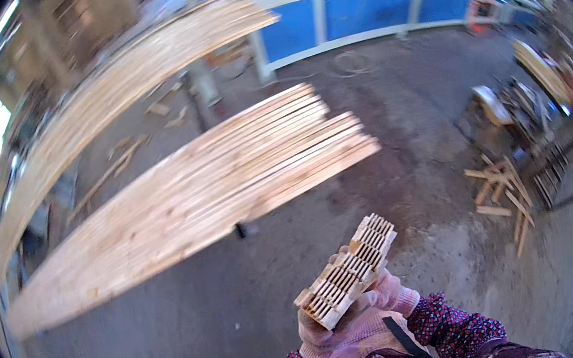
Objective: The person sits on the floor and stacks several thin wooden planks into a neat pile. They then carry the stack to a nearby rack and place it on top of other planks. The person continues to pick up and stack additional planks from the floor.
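Observation:
A bundle of short wooden strips (348, 272), packed side by side with uneven ends, is held close in front of my body. My left hand (316, 335), in a pale pinkish glove, grips its near left end. On the right, my right hand (394, 293), gloved alike, is closed on the bundle's lower right side. Most of my fingers are hidden beneath the wood. Both patterned sleeves come up from the lower edge.
Long planks (205, 192) lie side by side ahead to the left, with another row of boards (132, 72) beyond. A long blue-panelled machine (368, 11) stands at the back. Loose wood offcuts (497, 183) and a dark metal frame (564, 172) are on the floor at right.

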`<control>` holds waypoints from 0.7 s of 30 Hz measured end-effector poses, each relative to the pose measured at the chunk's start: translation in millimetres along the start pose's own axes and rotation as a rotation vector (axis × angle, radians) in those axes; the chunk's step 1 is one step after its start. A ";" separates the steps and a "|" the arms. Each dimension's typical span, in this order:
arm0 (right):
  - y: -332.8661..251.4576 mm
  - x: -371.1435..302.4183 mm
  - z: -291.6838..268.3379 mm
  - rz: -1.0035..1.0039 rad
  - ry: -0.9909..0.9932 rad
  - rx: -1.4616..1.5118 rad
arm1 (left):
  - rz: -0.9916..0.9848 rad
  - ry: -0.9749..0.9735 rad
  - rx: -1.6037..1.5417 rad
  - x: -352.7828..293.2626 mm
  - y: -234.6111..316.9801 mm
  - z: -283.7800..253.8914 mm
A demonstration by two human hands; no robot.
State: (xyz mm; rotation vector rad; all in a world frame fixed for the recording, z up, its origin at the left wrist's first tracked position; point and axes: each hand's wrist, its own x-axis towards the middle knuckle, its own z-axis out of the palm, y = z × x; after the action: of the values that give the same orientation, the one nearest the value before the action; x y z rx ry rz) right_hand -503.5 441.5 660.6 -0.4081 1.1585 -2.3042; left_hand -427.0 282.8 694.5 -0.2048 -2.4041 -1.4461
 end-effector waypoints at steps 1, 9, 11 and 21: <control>-24.1 -8.0 -24.0 -0.049 0.027 -0.076 | -0.021 -0.014 -0.093 3.2 -5.6 20.7; -127.7 -33.3 -176.1 -0.124 0.307 -0.103 | 0.048 -0.138 -0.377 77.3 -49.8 228.3; -160.9 -36.6 -223.6 -0.197 0.373 -0.253 | 0.118 -0.139 -0.403 110.1 -41.2 279.6; -336.1 -23.8 -372.1 0.158 0.912 -0.617 | -0.341 -0.159 -0.885 276.6 54.6 480.5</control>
State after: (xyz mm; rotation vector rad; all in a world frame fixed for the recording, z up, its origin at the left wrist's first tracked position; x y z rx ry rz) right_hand -769.8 863.8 712.8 0.5942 2.2382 -1.9513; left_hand -767.8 718.5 628.7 -0.1082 -1.7851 -2.6638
